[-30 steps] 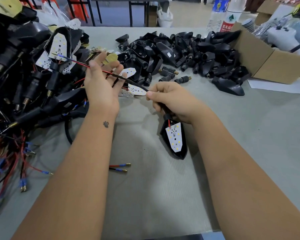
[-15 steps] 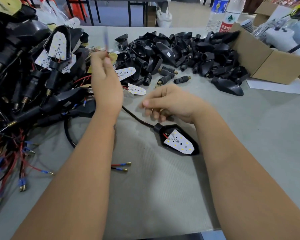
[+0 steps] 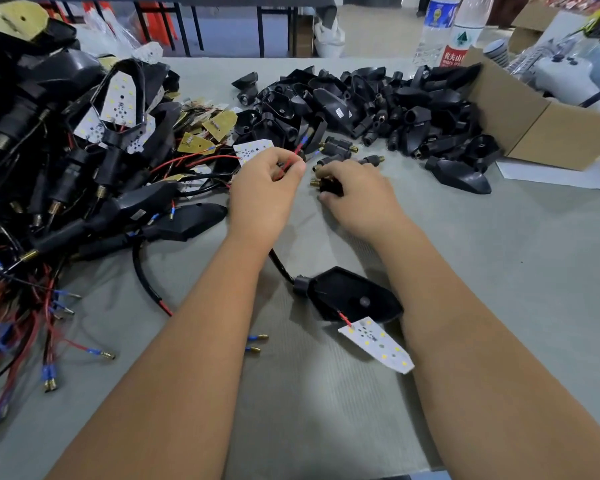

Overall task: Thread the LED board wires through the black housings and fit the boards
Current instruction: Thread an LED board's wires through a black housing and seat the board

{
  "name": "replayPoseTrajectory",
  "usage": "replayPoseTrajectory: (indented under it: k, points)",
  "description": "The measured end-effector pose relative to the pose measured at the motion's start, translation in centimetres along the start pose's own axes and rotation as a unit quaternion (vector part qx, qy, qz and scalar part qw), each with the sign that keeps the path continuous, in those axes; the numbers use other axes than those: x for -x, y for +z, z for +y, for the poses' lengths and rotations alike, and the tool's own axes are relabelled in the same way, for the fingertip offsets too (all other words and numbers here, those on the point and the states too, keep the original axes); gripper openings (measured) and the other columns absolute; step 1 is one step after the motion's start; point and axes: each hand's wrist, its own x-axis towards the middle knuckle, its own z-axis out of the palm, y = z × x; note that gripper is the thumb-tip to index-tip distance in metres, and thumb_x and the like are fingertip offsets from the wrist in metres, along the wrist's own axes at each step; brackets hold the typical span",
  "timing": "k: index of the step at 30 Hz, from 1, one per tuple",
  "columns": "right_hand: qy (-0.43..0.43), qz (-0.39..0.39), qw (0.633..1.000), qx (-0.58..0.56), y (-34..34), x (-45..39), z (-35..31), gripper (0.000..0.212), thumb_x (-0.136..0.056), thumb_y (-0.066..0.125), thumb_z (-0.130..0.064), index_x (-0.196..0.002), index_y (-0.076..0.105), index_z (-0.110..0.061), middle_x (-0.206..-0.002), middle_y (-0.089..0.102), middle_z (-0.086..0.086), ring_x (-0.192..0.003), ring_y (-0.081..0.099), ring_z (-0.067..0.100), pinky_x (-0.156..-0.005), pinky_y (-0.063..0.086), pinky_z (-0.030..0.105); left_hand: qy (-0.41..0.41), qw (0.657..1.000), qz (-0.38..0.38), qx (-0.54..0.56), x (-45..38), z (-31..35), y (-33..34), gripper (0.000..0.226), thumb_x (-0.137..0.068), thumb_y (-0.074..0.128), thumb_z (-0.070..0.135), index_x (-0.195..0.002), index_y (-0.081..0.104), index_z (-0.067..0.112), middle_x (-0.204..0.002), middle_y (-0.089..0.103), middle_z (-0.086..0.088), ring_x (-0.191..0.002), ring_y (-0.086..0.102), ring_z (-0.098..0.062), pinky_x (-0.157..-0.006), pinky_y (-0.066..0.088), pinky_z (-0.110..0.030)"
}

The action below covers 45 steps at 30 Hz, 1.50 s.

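A black housing (image 3: 350, 297) lies on the table between my forearms, its black sleeved cable running off to the left. Its white LED board (image 3: 374, 342) hangs outside the shell on a short red wire. Farther back, my left hand (image 3: 262, 188) pinches the red and black wires (image 3: 293, 157) of another white LED board (image 3: 253, 148). Beside it, my right hand (image 3: 355, 190) grips a small black stem with a brass tip (image 3: 328, 187). Two loose wire ends with brass terminals (image 3: 255, 342) lie by my left forearm.
A heap of wired housings (image 3: 66, 161) fills the left side. Several bare black housings (image 3: 371, 105) are piled at the back. An open cardboard box (image 3: 537, 126) stands at the right, with bottles (image 3: 454, 26) behind it. Grey cloth (image 3: 499, 258) covers the table.
The housing was let go and now lies nearer me with its board fallen out. My left hand moved right onto a new board's wires; my right hand reached forward and took a black stem.
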Motion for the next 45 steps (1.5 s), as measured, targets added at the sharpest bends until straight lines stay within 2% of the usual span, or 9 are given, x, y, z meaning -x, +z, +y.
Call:
replayPoseTrajectory:
  k: [6, 12, 17, 23, 27, 30, 32, 38, 45]
  points:
    - [0.03, 0.052, 0.984, -0.168, 0.0, 0.3, -1.1, 0.015, -0.093, 0.057, -0.012, -0.107, 0.054, -0.016, -0.102, 0.057, -0.002, -0.098, 0.053, 0.019, -0.081, 0.042, 0.032, -0.025, 0.999, -0.025, 0.023, 0.3, 0.7, 0.1, 0.012, -0.097, 0.053, 0.015, -0.089, 0.062, 0.019, -0.066, 0.061, 0.006, -0.069, 0.058, -0.011, -0.081, 0.052, -0.039]
    - [0.128, 0.005, 0.772, -0.622, -0.9, 0.4, -2.7, 0.015, -0.098, 0.043, -0.003, -0.101, 0.054, -0.012, -0.082, 0.061, 0.005, -0.075, 0.062, 0.019, -0.078, 0.051, 0.038, -0.037, 0.997, -0.042, 0.043, 0.2, 0.6, 0.3, 0.016, -0.099, 0.049, 0.008, -0.099, 0.063, 0.015, -0.067, 0.062, 0.006, -0.072, 0.063, -0.01, -0.075, 0.05, -0.027]
    - [0.091, -0.016, 0.762, -0.641, -1.1, 0.7, -2.7, 0.016, -0.096, 0.05, -0.002, -0.106, 0.061, -0.008, -0.093, 0.063, 0.016, -0.073, 0.061, 0.022, -0.072, 0.057, 0.031, -0.069, 0.994, -0.061, 0.061, 0.2, 0.7, 0.2, 0.016, -0.097, 0.053, 0.007, -0.09, 0.063, 0.017, -0.064, 0.063, 0.005, -0.051, 0.057, 0.004, -0.055, 0.046, -0.015]
    - [0.029, -0.01, 0.837, -0.546, -0.6, 0.8, -2.6, 0.024, -0.096, 0.047, 0.005, -0.115, 0.061, 0.007, -0.097, 0.064, 0.025, -0.085, 0.055, 0.025, -0.079, 0.047, 0.039, -0.035, 0.999, -0.031, -0.02, 0.5, 0.4, 0.4, 0.015, -0.093, 0.056, 0.017, -0.09, 0.061, 0.031, -0.075, 0.071, 0.003, -0.074, 0.068, -0.017, -0.08, 0.055, -0.042]
    - [0.044, -0.005, 0.856, -0.514, -0.7, 0.7, -2.6, 0.024, -0.098, 0.046, 0.002, -0.115, 0.063, 0.001, -0.091, 0.062, 0.011, -0.076, 0.054, 0.014, -0.07, 0.045, 0.026, -0.024, 0.999, -0.021, -0.018, 0.2, 0.2, 0.2, 0.015, -0.096, 0.057, 0.022, -0.102, 0.071, 0.022, -0.087, 0.072, 0.0, -0.088, 0.066, -0.023, -0.087, 0.052, -0.044]
    - [0.073, 0.031, 0.867, -0.491, -0.2, 0.6, -2.6, 0.023, -0.097, 0.046, 0.002, -0.111, 0.064, 0.002, -0.081, 0.06, 0.004, -0.071, 0.054, 0.011, -0.069, 0.047, 0.023, -0.027, 0.999, -0.008, -0.041, 0.0, -0.1, 0.2, 0.014, -0.093, 0.06, 0.035, -0.084, 0.071, 0.033, -0.063, 0.062, 0.016, -0.063, 0.053, -0.007, -0.066, 0.044, -0.031]
    - [0.105, 0.06, 0.846, -0.52, -0.1, 0.4, -2.5, 0.019, -0.097, 0.046, 0.0, -0.106, 0.063, -0.002, -0.079, 0.06, 0.003, -0.071, 0.055, 0.012, -0.072, 0.052, 0.025, -0.039, 0.999, -0.005, -0.03, 0.1, -0.2, 0.2, 0.016, -0.09, 0.063, 0.039, -0.075, 0.068, 0.036, -0.053, 0.057, 0.018, -0.055, 0.048, -0.003, -0.062, 0.038, -0.027]
    - [0.175, 0.095, 0.649, -0.734, -0.8, 0.1, -1.5, 0.011, -0.101, 0.051, -0.013, -0.091, 0.054, -0.009, -0.08, 0.064, 0.005, -0.075, 0.063, 0.018, -0.079, 0.06, 0.036, -0.043, 0.999, -0.01, 0.014, 0.0, -0.2, 0.1, 0.025, -0.089, 0.067, 0.039, -0.066, 0.065, 0.031, -0.042, 0.046, 0.018, -0.043, 0.037, 0.0, -0.053, 0.034, -0.023]
    - [0.184, 0.077, 0.611, -0.766, -1.0, 0.3, -1.4, 0.021, -0.1, 0.053, -0.029, -0.101, 0.054, -0.008, -0.083, 0.071, 0.008, -0.068, 0.069, 0.018, -0.062, 0.057, 0.028, -0.03, 0.999, -0.021, 0.005, 0.0, -0.2, 0.4, 0.026, -0.093, 0.063, 0.038, -0.067, 0.064, 0.031, -0.043, 0.043, 0.014, -0.038, 0.034, 0.001, -0.041, 0.026, -0.01]
